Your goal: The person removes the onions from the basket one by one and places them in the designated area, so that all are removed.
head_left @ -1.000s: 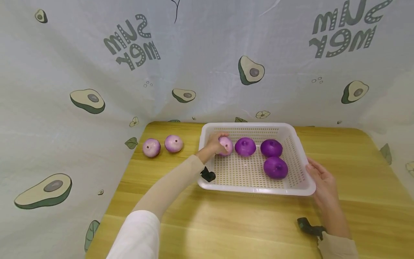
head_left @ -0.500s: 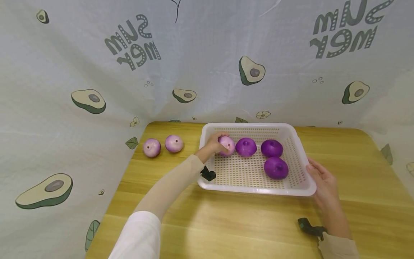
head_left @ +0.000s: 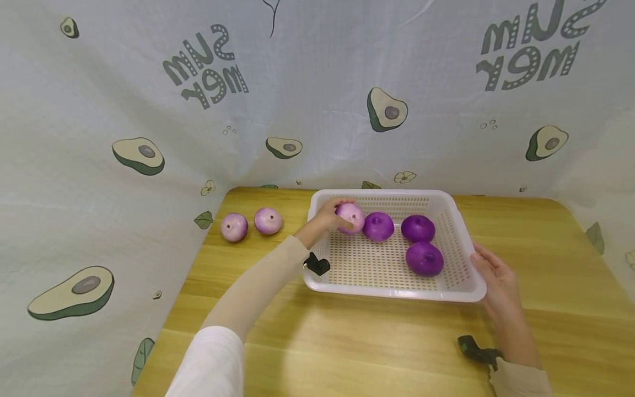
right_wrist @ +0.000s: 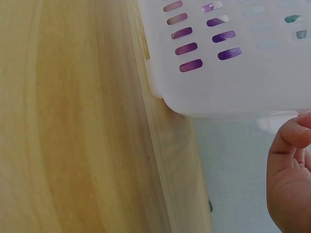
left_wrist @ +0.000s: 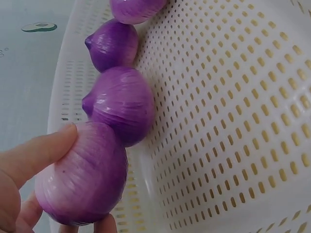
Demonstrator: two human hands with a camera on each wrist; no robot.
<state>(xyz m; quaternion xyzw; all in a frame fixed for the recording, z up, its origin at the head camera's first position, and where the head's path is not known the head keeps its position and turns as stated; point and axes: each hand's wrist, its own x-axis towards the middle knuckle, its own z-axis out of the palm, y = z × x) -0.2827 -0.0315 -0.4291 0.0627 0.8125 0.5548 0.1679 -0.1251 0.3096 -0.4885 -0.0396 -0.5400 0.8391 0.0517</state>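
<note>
Pale curtain [head_left: 307, 118] all across the back, wrinkly, with printed avocados and mirror-reversed "summer" lettering, over a smooth wood-grain table [head_left: 377, 342]. Left hand [head_left: 327, 217] is curled around a pinkish onion [head_left: 355, 212] just left of centre in the head view, thumb on the near side, fingers round the back. It's glossy, finely streaked and basically a ball (so no real long axis to speak of), with its small dark spot facing up at the head camera. Whether it's resting on the basket floor, I can't tell.

It sits inside the left part of a white plastic basket [head_left: 372, 292], a rounded rectangle with slotted walls and floor, longer side running across the frame. Right beside it is a deep-purple onion [head_left: 378, 227]; they overlap in both views, but actual contact is hard to call. Further right, a second purple one [head_left: 418, 227] and a third [head_left: 424, 259] sit bunched together. In the left wrist view two pointy tips aim left, and one onion is cut off up top.

Right hand [head_left: 500, 282] is at the basket's right edge; can't tell if its fingers wrap the rim, since the right wrist view crops it. Over at left, two more pale onions [head_left: 268, 221] lie on the table.
</note>
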